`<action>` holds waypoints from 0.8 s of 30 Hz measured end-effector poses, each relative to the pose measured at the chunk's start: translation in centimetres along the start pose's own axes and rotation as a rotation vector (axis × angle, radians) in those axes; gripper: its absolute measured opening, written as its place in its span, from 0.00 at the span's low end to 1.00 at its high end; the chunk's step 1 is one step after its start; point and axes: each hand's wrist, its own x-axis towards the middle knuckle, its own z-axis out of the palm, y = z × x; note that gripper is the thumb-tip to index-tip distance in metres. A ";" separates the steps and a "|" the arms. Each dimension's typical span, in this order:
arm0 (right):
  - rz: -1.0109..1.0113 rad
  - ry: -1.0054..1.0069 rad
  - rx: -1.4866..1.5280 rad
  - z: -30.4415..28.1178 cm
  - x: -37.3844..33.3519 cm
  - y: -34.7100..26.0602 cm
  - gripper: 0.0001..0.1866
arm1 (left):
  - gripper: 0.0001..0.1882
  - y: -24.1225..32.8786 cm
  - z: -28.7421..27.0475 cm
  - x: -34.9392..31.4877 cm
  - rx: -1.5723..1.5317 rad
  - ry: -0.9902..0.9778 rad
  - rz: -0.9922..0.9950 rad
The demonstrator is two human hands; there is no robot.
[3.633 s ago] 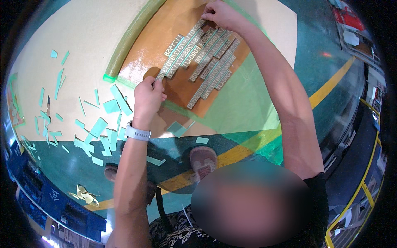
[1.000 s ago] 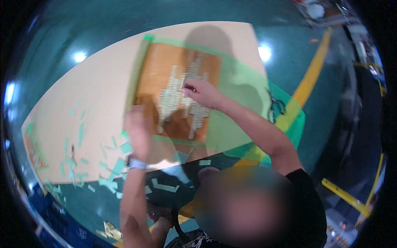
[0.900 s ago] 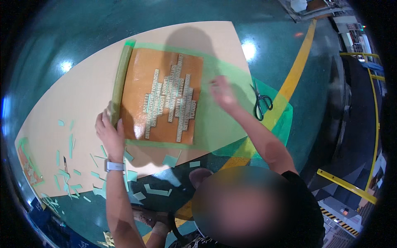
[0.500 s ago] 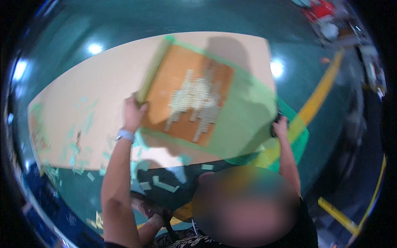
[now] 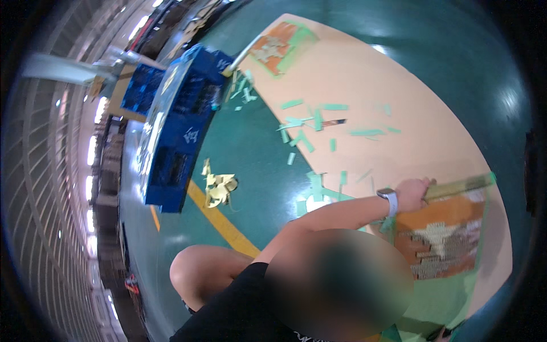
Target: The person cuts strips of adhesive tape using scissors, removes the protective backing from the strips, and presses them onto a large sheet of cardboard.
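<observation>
An orange panel [image 5: 407, 228] with rows of small beige strips [image 5: 447, 245] across its middle lies on a large pale board [image 5: 393, 74]. Green tape borders the panel, and a translucent green sheet [image 5: 444, 299] extends from its near side. A yellowish roll [image 5: 458, 189] runs along the panel's far edge. My left hand [image 5: 415, 194], with a pale watch band at the wrist, is closed around the roll's left end. Only a sliver of my right hand [image 5: 440, 333] shows at the bottom edge, beside something dark; its fingers cannot be made out.
Green tape scraps [image 5: 302, 137] and a brush-like tool [image 5: 334, 122] lie on the board. At its far end sits another orange patterned patch [image 5: 273, 48]. Blue crates [image 5: 176, 137] stand on the left; crumpled yellowish paper [image 5: 219, 188] is on the green floor near a yellow line [image 5: 222, 222].
My view has swung to the left, bringing the crates and the board's far end into sight. My left hand stays on the roll. My right hand has slipped mostly out of view.
</observation>
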 end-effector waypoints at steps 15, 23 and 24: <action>-0.107 0.046 -0.398 1.7 2.8 -6.7 0.33 | 0.25 3.7 -8.0 -6.4 -0.032 0.118 0.093; -0.204 -0.143 -0.126 4.1 16.3 -14.5 0.21 | 0.22 2.7 -16.7 -12.6 0.106 0.368 -0.206; -0.249 -0.124 -0.029 3.1 19.6 -17.0 0.20 | 0.22 2.9 -18.2 -12.6 0.119 0.413 -0.200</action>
